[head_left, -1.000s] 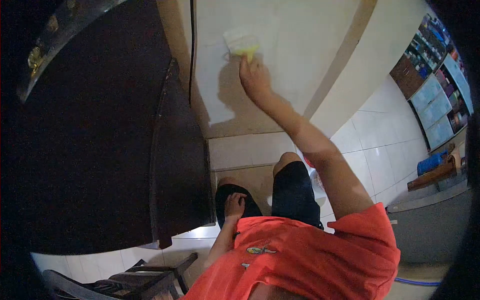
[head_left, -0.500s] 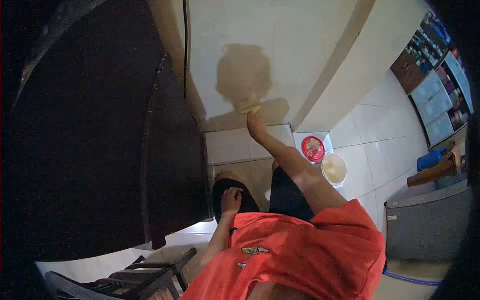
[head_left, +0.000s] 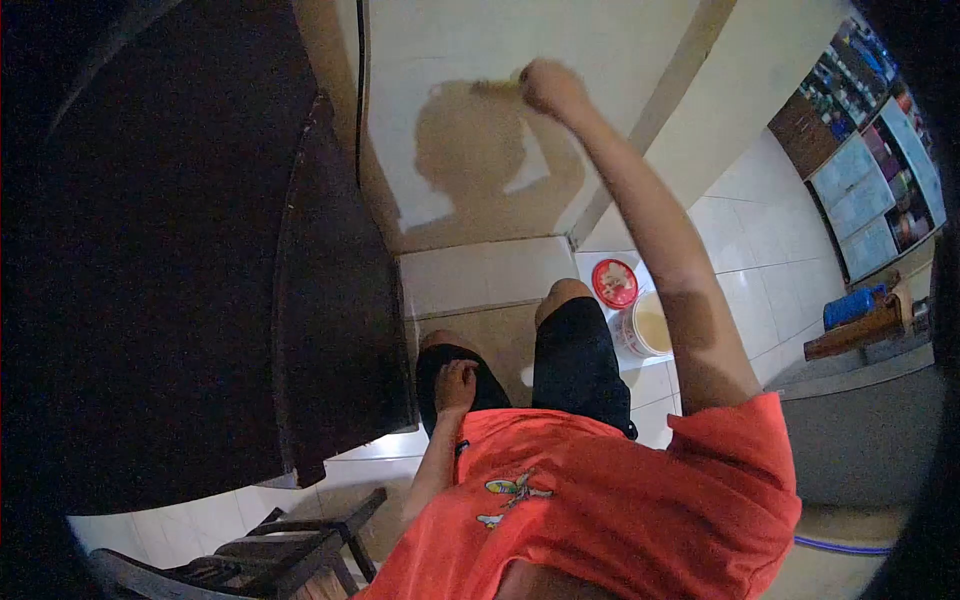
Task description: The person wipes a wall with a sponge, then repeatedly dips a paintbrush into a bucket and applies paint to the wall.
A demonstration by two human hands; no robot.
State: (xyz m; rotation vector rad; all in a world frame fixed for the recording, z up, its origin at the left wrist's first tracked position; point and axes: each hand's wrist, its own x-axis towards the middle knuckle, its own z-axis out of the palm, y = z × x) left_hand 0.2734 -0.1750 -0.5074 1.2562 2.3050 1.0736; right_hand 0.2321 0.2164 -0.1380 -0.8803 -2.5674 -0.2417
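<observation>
My right hand (head_left: 553, 90) is closed round the yellow handle of a paintbrush (head_left: 497, 87). Its bristle end points left against the cream wall (head_left: 600, 50), where the shadow of my head and arm falls. My left hand (head_left: 457, 385) lies on my left thigh, fingers loosely spread, holding nothing. Beside my right knee stands an open bucket (head_left: 650, 326) of cream-coloured paint, partly hidden by my right forearm. Next to it lies a red lid (head_left: 614, 284) with pale smears on it.
A large dark panel (head_left: 180, 280) fills the left side. Dark chairs (head_left: 290, 545) stand at the lower left. To the right are a wall edge (head_left: 690, 130), a grey appliance (head_left: 860, 430), a blue container (head_left: 853, 306) and a cabinet with shelves (head_left: 855, 195).
My right hand has swung up the wall with the paintbrush, from just above the ledge to well higher. My left hand stays on my thigh. The view has shifted slightly.
</observation>
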